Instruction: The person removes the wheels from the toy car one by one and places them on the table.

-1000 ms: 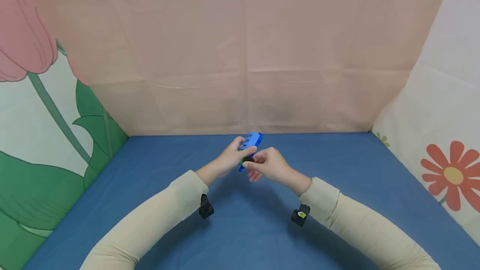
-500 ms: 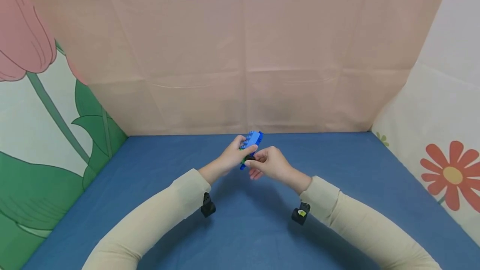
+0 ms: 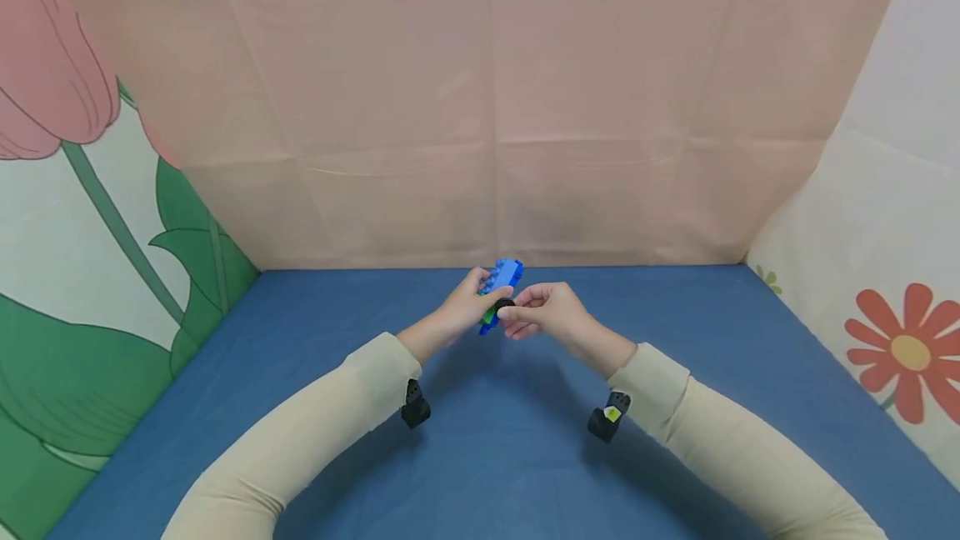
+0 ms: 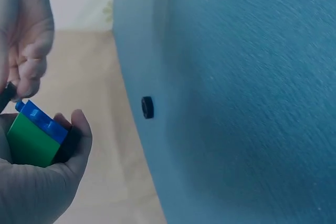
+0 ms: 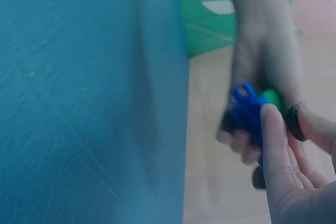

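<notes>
A toy car built of blocks, with a light-blue studded brick (image 3: 504, 275), a green block (image 4: 30, 142) and a blue base (image 5: 249, 114), is held above the table. My left hand (image 3: 456, 311) grips it, thumb across its near side. Black wheels show on the car in the right wrist view, partly covered by fingers. Close beside the car, my right hand (image 3: 553, 315) pinches a black wheel (image 5: 295, 123) between thumb and fingers. Whether this wheel touches the car I cannot tell. Another black wheel (image 4: 147, 107) stands on the table, seen in the left wrist view.
A blue cloth-covered table (image 3: 510, 457) spreads below both hands. Behind it rises a beige backdrop (image 3: 480, 107). Flower-printed sheets flank the left (image 3: 82, 273) and right (image 3: 870, 232) sides. Each wrist carries a small black camera.
My right hand has shifted slightly up, away from me, and the black wheel has moved up with it. The left hand and the toy car have risen only a little.
</notes>
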